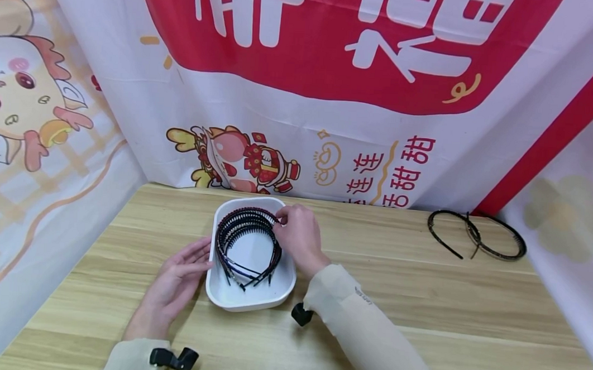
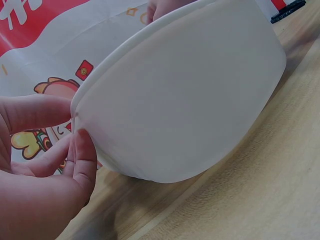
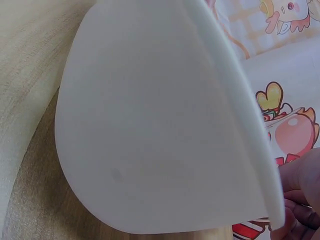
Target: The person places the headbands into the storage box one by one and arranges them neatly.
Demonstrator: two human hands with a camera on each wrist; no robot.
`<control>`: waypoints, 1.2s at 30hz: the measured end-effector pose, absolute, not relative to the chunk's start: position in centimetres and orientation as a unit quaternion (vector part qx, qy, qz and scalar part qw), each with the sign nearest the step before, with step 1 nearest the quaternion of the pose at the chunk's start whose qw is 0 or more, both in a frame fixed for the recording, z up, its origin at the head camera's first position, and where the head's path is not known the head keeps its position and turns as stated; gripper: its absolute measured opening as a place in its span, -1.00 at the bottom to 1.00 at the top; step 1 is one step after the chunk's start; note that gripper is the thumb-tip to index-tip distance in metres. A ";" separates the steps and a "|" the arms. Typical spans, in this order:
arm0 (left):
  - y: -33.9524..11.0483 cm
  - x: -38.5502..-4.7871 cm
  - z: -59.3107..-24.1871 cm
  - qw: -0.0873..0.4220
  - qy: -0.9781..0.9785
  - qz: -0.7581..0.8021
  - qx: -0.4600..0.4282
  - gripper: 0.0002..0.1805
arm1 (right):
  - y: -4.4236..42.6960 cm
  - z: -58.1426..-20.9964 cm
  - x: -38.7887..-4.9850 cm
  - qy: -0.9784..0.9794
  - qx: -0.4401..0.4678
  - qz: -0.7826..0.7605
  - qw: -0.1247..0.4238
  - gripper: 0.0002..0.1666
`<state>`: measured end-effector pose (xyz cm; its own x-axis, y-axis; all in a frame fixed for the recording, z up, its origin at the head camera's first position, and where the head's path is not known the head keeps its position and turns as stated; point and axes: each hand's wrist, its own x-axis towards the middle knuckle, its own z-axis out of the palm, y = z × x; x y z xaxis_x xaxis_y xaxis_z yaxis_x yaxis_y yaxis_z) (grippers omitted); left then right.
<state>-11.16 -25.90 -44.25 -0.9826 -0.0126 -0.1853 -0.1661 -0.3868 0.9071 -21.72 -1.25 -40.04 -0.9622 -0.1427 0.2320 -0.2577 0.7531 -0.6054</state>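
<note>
A white plastic tub [image 1: 278, 296] with rounded corners stands on the wooden table. Inside it lies a nested stack of dark toothed headbands [image 1: 227, 229], their tips crossing toward the near side. My right hand [image 1: 299, 235] reaches over the tub's far right rim and pinches a headband at the stack's upper right edge. Against the tub's left wall, the fingers of my left hand [image 1: 183, 277] touch the outside, fairly straight. The left wrist view has this hand [image 2: 45, 155] at the tub's rim. In the right wrist view, the tub wall [image 3: 150, 125] hides the headbands.
Two more dark headbands [image 1: 446, 211] lie overlapping at the table's far right, near the side cloth. Printed cloth [image 1: 300, 118] hangs along the back edge, and more cloth [image 1: 93, 213] borders the left. Bare wood [image 1: 372, 278] lies between the tub and the far headbands.
</note>
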 end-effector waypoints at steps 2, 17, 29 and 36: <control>-25.9 -11.2 -44.2 0.046 0.552 0.828 -0.081 -0.44 | -1.2 -40.1 -21.7 -0.930 0.112 0.339 0.089 -0.77; -25.8 -11.1 -44.3 0.044 0.544 0.835 -0.072 -0.44 | -0.6 -40.4 -21.5 -0.900 0.114 0.415 0.074 -0.77; -25.8 -11.1 -44.4 0.048 0.550 0.830 -0.075 -0.43 | 0.8 -41.0 -21.6 -0.853 0.074 0.517 0.009 -0.77; -25.9 -11.0 -44.3 0.051 0.550 0.830 -0.077 -0.43 | 1.5 -41.2 -21.4 -0.834 0.063 0.548 0.000 -0.75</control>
<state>-11.03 -25.90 -44.32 -0.9828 -0.0005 -0.1844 -0.1696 -0.3896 0.9052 -21.38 1.50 -41.21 -0.9920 -0.1048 0.0700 -0.1058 0.3912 -0.9142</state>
